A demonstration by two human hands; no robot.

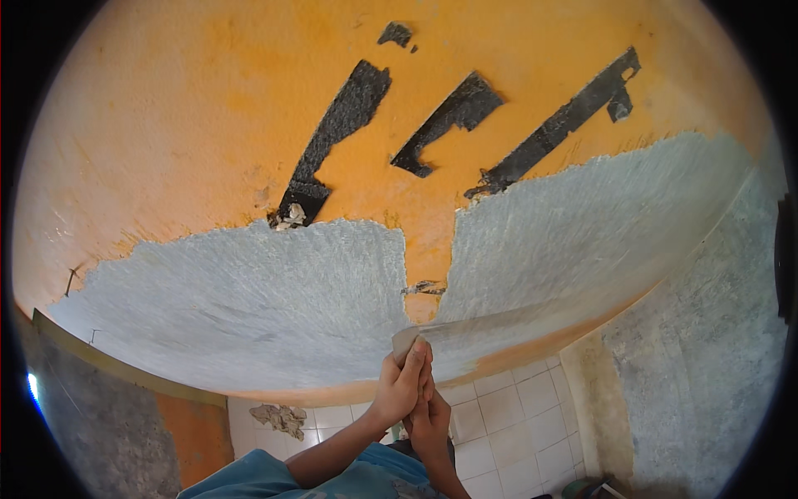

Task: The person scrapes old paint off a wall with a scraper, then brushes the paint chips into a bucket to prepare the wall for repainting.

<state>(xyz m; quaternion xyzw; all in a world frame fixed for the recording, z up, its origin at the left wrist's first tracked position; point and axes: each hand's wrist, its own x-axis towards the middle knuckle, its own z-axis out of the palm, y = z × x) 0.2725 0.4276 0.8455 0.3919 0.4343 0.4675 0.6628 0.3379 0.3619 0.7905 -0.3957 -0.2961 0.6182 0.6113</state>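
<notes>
A scraper with a broad flat blade (405, 343) stands against the wall just below a narrow strip of orange paint (426, 249). My left hand (401, 387) is closed around it close to the blade. Lower down, my right hand (430, 426) is also closed on the tool; the fingers of both hands hide most of its handle. On both sides of the orange strip the wall shows bare grey plaster (324, 283). A torn dark scrap (425, 288) crosses the strip above the blade.
Higher up, orange paint (224, 108) carries several torn black strips (345, 116). Nails (71, 281) stick out at the left. Scraped-off paint flakes (281, 419) lie on the white tiled floor (504, 412). A patchy grey side wall (690, 349) rises at the right.
</notes>
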